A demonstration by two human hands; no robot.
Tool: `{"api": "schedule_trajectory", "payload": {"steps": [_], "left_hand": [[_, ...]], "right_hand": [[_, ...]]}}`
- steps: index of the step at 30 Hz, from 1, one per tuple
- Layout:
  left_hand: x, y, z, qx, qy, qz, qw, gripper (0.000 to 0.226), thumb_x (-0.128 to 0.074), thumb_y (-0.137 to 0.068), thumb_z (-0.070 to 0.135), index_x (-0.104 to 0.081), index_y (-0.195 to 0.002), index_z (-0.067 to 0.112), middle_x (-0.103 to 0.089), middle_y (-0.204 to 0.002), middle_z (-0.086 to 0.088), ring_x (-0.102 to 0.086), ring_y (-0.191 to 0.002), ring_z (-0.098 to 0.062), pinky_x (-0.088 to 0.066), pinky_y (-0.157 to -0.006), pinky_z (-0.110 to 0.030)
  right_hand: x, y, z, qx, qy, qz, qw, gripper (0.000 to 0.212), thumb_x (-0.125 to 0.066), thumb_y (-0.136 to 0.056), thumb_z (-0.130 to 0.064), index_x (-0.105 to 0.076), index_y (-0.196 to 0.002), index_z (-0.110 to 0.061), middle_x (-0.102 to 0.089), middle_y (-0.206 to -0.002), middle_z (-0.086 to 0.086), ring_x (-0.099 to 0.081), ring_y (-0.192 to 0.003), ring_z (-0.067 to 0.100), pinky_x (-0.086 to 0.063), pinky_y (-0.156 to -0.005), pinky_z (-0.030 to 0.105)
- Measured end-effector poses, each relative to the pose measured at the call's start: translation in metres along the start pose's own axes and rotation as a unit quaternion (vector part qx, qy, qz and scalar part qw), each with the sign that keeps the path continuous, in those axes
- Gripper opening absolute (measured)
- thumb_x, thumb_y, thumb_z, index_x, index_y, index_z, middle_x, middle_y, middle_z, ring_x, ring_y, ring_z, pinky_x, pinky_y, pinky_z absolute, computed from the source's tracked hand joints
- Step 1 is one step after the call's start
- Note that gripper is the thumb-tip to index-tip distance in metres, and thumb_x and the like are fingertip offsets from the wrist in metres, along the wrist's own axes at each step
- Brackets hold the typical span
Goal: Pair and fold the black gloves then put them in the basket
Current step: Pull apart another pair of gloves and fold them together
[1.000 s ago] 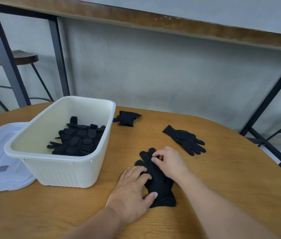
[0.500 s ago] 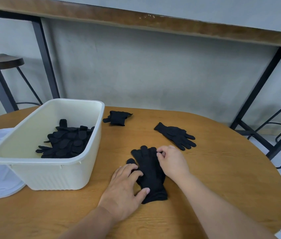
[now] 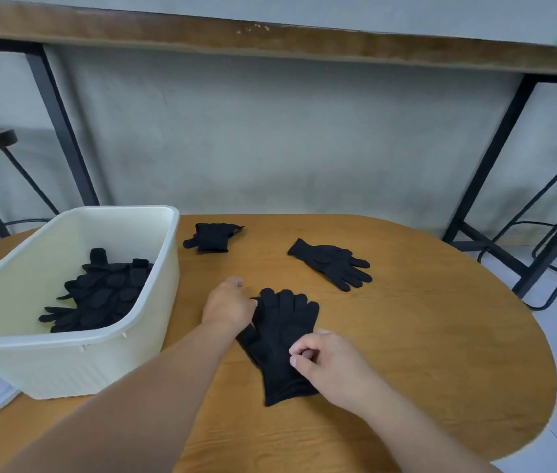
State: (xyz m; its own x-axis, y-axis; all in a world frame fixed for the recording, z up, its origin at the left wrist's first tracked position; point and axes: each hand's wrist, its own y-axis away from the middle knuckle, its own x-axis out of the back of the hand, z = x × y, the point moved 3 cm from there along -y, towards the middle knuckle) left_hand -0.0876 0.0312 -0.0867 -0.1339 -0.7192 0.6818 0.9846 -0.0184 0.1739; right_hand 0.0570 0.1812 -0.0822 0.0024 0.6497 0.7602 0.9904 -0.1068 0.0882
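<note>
— Where did the stacked gloves [image 3: 280, 339] lie on the table [image 3: 441, 336]?

— Flat between the two hands, just right of the basket [image 3: 75, 353]. Their long axis ran from the cuff, near the person, up to the fingertips, pointing away toward the wall.

— And the hands?

— The left hand [image 3: 228, 307] sat at the fingertip end, on the left edge, its fingers curled against the cloth; I could not tell whether it truly pinched it. The right hand [image 3: 321, 361] was at the cuff end, fingers curled with thumb against forefinger on the right edge, apparently pinching the fabric.

— So which way would the fold go?

— Probably along that axis, one end over the other. The left hand was nearer the basket, which already held black gloves.

— Anything left over?

— A folded pair [image 3: 214, 236] and a loose glove [image 3: 333, 262] lay farther back, well apart.
</note>
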Motion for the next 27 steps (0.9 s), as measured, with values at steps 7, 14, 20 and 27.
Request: {"api": "schedule_trajectory", "payload": {"steps": [7,14,20,27], "left_hand": [[0.003,-0.002,0.009,-0.074,0.073,-0.015,0.994,0.015,-0.061,-0.093,0.012,-0.07,-0.095,0.024,-0.067,-0.093,0.004,-0.06,-0.076,-0.01,-0.045,-0.059,-0.019],[-0.006,-0.001,0.003,-0.164,-0.132,0.014,0.977,0.027,-0.069,-0.087,0.03,-0.06,-0.111,0.023,-0.046,-0.11,0.006,-0.05,-0.099,-0.014,-0.045,-0.086,-0.026],[-0.009,0.017,0.008,-0.289,-0.2,0.031,0.936,0.022,-0.059,-0.092,0.04,-0.066,-0.102,0.022,-0.057,-0.105,0.007,-0.049,-0.104,-0.013,-0.04,-0.086,-0.024],[-0.014,0.033,0.0,-0.317,-0.264,-0.036,0.91,0.049,-0.047,-0.094,0.054,-0.053,-0.133,0.023,-0.048,-0.133,0.009,-0.042,-0.123,-0.013,-0.03,-0.107,-0.029]], "right_hand": [[-0.002,-0.007,0.003,0.005,0.007,-0.019,1.0,0.01,-0.063,-0.091,-0.037,-0.065,-0.101,-0.035,-0.055,-0.093,-0.012,-0.055,-0.075,0.007,-0.048,-0.067,0.021],[-0.002,-0.006,-0.002,0.017,0.034,0.001,0.999,0.011,-0.062,-0.092,-0.038,-0.064,-0.101,-0.032,-0.051,-0.087,-0.012,-0.053,-0.072,0.007,-0.046,-0.065,0.02],[0.018,-0.026,-0.002,-0.002,0.044,0.097,0.994,0.013,-0.056,-0.096,-0.028,-0.068,-0.097,-0.032,-0.053,-0.092,-0.013,-0.057,-0.079,0.008,-0.052,-0.073,0.026],[0.011,-0.055,0.008,-0.003,0.178,0.047,0.983,0.033,-0.05,-0.099,-0.034,-0.06,-0.13,-0.027,-0.049,-0.125,-0.004,-0.058,-0.105,0.021,-0.052,-0.088,0.036]]}}
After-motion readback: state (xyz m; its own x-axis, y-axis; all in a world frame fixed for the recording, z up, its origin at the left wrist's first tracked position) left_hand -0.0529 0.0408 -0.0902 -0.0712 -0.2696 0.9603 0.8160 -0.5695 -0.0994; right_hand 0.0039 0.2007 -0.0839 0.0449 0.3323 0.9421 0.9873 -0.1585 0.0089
